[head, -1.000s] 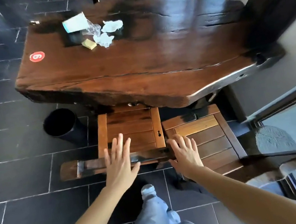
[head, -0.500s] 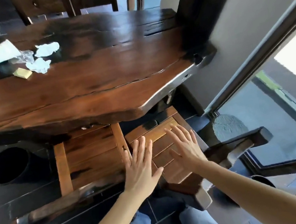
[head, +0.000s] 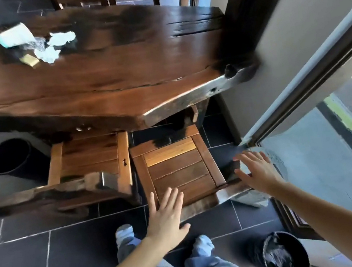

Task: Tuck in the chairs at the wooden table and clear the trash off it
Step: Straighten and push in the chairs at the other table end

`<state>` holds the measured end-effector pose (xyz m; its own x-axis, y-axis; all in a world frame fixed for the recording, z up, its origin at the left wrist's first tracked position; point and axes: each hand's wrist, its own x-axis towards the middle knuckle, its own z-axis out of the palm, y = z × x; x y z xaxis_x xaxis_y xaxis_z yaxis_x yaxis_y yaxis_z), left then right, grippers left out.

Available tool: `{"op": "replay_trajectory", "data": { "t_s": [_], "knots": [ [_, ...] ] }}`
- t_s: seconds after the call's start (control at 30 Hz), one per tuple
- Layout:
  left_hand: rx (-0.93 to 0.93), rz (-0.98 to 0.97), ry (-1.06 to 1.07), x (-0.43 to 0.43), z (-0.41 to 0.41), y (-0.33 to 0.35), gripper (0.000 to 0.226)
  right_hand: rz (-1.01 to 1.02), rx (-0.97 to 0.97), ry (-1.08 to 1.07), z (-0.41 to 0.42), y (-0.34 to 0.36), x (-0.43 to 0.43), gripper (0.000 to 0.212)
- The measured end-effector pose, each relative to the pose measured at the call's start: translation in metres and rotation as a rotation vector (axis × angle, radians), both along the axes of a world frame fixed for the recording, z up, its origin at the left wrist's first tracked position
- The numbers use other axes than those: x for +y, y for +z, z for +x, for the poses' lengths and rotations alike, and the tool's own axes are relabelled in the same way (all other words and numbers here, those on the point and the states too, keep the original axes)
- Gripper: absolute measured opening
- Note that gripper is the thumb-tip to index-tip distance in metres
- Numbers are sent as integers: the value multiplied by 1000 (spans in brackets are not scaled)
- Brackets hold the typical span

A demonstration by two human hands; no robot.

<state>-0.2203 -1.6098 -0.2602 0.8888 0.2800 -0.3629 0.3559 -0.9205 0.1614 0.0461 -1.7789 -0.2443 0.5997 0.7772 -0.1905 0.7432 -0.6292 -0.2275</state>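
Observation:
Two wooden chairs stand at the near side of the dark wooden table (head: 116,73). The left chair (head: 91,155) is partly under the tabletop. The right chair (head: 176,170) stands further out, only its front edge under the table. My left hand (head: 166,217) is open, fingers spread over the near left end of the right chair's backrest. My right hand (head: 256,171) is open at the backrest's right end. Trash lies at the table's far left: crumpled tissues (head: 52,47), a pale packet (head: 14,35), clear plastic and a small yellow block (head: 30,60).
One black bin (head: 8,156) stands on the tiled floor left of the chairs, and a second, lined bin (head: 284,254) stands at my right foot. A glass door and frame (head: 302,96) close off the right side. More chairs stand behind the table.
The view has swung back to the left. Both hands have shifted from the right chair's seat to the ends of its backrest, the right hand moving out to the right.

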Motion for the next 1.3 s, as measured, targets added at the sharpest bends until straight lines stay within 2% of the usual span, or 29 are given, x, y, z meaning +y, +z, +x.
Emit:
{"op": "replay_trajectory", "data": {
  "t_s": [0.07,0.17,0.23,0.3,0.37,0.43,0.73,1.0,1.17,1.3],
  "knots": [
    [0,23,19,-16,-14,-5,76,-24,32,71,5,0,-33,34],
    [21,13,33,-28,-25,-5,67,-51,11,243,9,-7,-64,41],
    [-24,51,38,-25,-23,-2,67,-77,-8,165,18,-8,-69,50],
    [-16,66,42,-20,-20,4,70,-132,34,-19,24,-9,-70,70],
    [16,83,15,-16,-19,7,76,-165,91,-76,27,-12,-71,79],
    [57,99,-23,-12,-18,10,86,-168,105,-49,29,-16,-72,76],
    [203,147,-157,-2,-14,5,109,-147,-73,65,43,-27,-74,71],
    [229,237,-71,34,15,1,128,-150,-39,60,69,-24,-33,77],
    [231,338,-104,65,34,8,103,-140,29,16,71,-24,-5,79],
    [305,375,-107,92,45,12,94,-113,53,-18,69,-24,14,73]
  ]
}}
